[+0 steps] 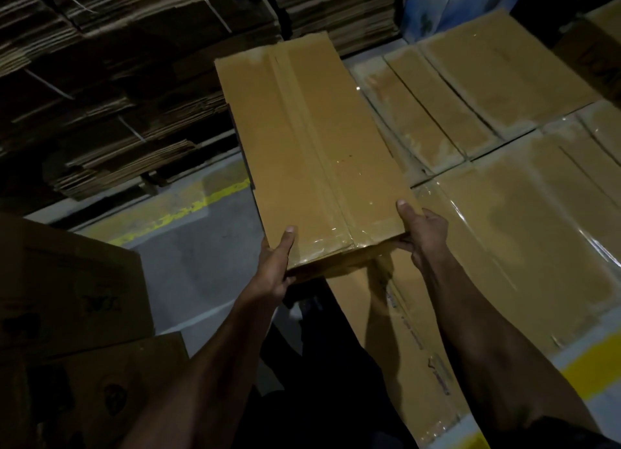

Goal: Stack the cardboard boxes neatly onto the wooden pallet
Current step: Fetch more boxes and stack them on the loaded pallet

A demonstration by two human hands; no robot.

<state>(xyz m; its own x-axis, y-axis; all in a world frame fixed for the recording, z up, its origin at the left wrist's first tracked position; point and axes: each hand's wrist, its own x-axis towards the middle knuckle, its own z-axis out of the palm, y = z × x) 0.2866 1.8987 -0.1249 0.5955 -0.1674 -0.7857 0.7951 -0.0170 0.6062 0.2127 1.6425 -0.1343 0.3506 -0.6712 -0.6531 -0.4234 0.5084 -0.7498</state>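
Observation:
A long brown cardboard box [302,139], sealed with clear tape along its top seam, is held out in front of me. My left hand [274,267] grips its near left corner, thumb on top. At the near right corner, my right hand [421,230] holds the box the same way. The box hangs at the left edge of a layer of taped cardboard boxes [524,213] stacked to my right. The pallet under that layer is hidden.
Tall piles of flattened cardboard [117,89] fill the dark back left. More brown boxes [67,300] stand at my near left. Grey concrete floor [201,257] with a yellow line [201,203] lies between them. A blue printed box [447,8] sits at the back.

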